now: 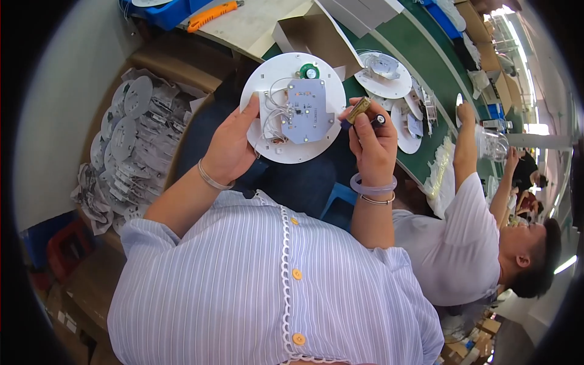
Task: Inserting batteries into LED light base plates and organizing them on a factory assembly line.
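While the left fingers [247, 112] grip a white disc [332, 85] by its left edge, thumb on its face, the right fingers [364, 126] are closed around two batteries.
Disc: one, between the two sets of fingers; carries a board [310, 112], pale wires [275, 109] near the left thumb, and a green round part [309, 72].
Batteries: one gold [359, 110], one dark [380, 120], just beside the disc's right edge.
Spare discs [395, 84]: several, beyond the right fingers, on the green tabletop [439, 86].
Carton [316, 36]: one, open, beyond both sets of fingers.
Discs in a box [131, 143]: many, left of the left fingers.
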A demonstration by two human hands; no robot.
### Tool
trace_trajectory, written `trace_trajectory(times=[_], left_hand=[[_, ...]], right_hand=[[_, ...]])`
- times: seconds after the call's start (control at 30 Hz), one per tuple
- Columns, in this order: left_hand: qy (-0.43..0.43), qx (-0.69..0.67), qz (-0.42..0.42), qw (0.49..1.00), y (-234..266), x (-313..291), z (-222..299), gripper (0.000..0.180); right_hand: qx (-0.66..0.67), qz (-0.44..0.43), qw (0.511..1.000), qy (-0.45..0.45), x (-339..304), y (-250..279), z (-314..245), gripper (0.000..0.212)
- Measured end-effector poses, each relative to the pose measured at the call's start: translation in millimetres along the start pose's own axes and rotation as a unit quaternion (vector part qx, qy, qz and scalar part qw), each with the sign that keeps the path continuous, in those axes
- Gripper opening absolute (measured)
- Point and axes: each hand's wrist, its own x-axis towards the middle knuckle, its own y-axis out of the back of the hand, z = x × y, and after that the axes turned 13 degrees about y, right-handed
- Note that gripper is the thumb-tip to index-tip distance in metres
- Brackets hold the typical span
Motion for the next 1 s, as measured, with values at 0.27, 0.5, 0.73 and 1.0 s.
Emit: trace_trajectory(times=[0.27,0.5,0.73,1.0], left_hand=[[-0.083,0.239,0.032,0.967,2.6,-5.8,-0.9,0.038],[-0.361,0.724,0.058,0.584,-10.4,-14.5,14.2,0.034],[-0.432,0.826,0.129,0.337,-7.9,-5.5,4.8,0.030],[-0.299,0.811,0.169,0.474,-18.9,-13.1,26.6,0.064]], right_hand=[[-0.005,0.036,0.999,-0.003,-1.5,-1.0,2.2,0.021],[0.232,-0.005,0.968,-0.097,-12.5,13.2,-7.2,0.023],[0.013,-0.030,0.987,-0.160,-18.7,1.3,-8.3,0.022],[0.049,-0.035,0.991,-0.123,-25.0,7.9,4.0,0.019]])
